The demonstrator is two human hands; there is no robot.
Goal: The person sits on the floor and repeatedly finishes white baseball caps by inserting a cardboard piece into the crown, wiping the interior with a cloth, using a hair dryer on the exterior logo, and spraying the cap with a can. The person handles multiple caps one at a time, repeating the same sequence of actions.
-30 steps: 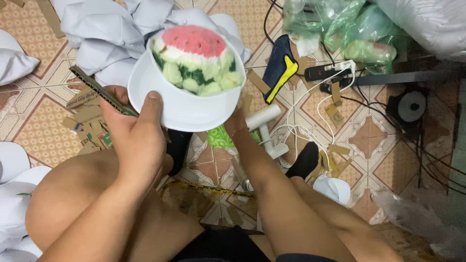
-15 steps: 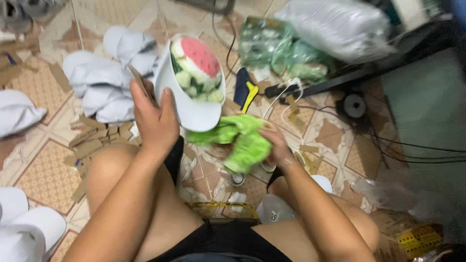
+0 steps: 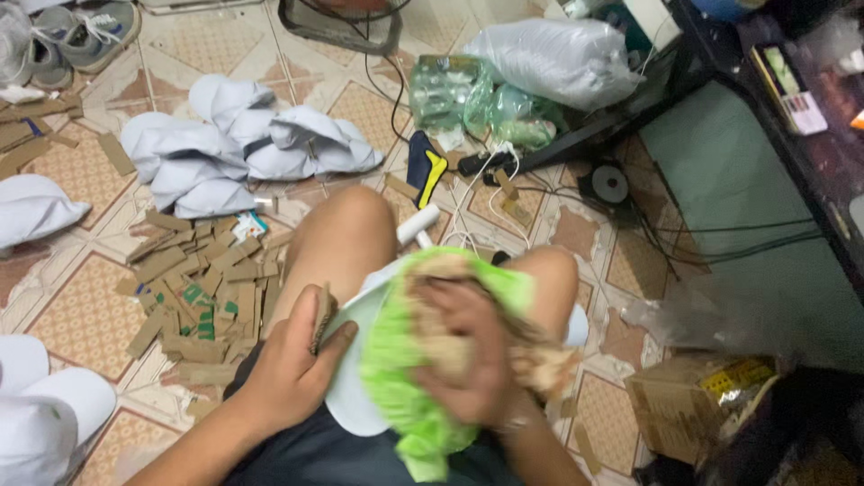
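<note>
A person seated on the patterned tile floor worked a white fabric cap over their lap, at the lower centre of the frame. The left hand was closed on the cap's edge together with a short brown cardboard strip, thumb on top. The right hand was spread and pressed down on a bright green fuzzy cloth with a tan patch, which covered the cap's upper side. Doing this well would likely mean keeping the left grip firm at the rim, so that the cap did not turn while the right palm seated the cloth evenly, and keeping the strip flat against the edge. A litter of more cardboard strips lay just left of the knee, plain white caps were piled at upper left, and a clear bag of green pieces sat at upper centre.

Half a second earlier the cap had been held up off the lap, showing a red and green watermelon-slice decoration, and the right hand had been lower, at the green cloth beside the knee. By this frame the cap was down on the lap, the decoration hidden and the cloth on top of it
</note>
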